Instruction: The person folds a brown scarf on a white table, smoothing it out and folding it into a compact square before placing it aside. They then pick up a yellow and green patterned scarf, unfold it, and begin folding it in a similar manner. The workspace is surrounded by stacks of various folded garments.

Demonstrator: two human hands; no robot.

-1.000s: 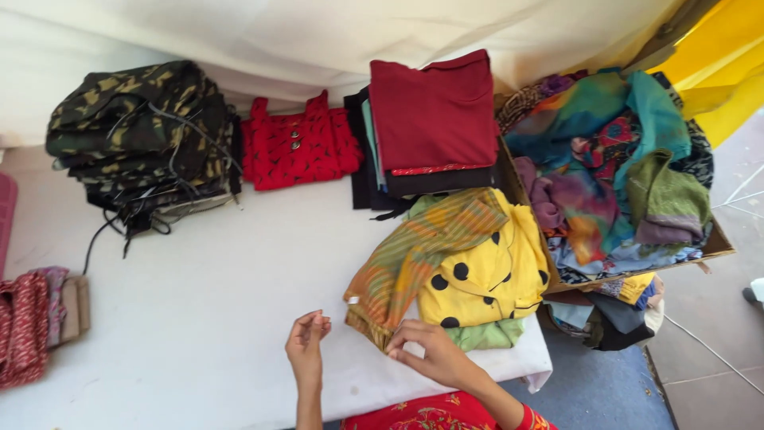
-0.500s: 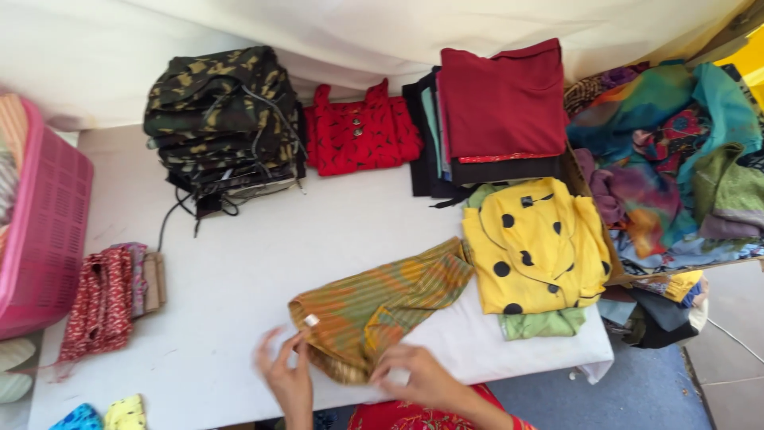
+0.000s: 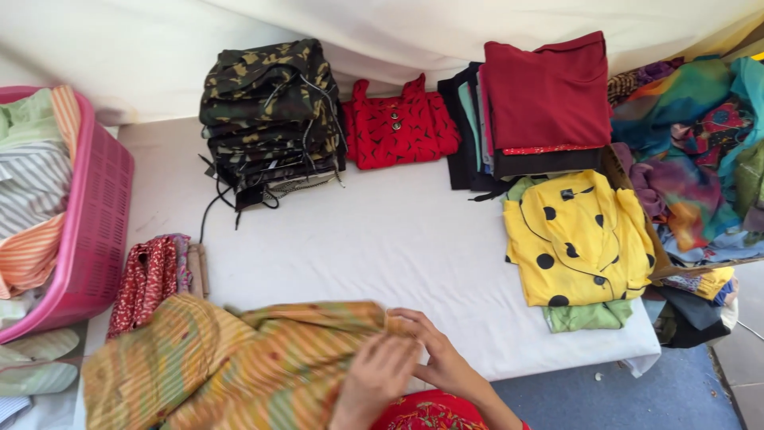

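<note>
The striped orange and green cloth [image 3: 231,362] lies spread at the near edge of the white bed [image 3: 398,247], likely so it can be smoothed flat. Both hands sit on the cloth's right end. The left hand [image 3: 374,381] presses down on it with fingers bent. The right hand [image 3: 434,354] pinches its edge. Left of the cloth stands a pink basket [image 3: 99,231] full of clothes. Far behind the cloth, a camouflage pile [image 3: 267,111] sits stacked tidy.

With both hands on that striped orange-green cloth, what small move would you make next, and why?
Probably spread it flat: the striped cloth lies bunched at the white table's near edge, with left hand and right hand pinching one edge.
</note>
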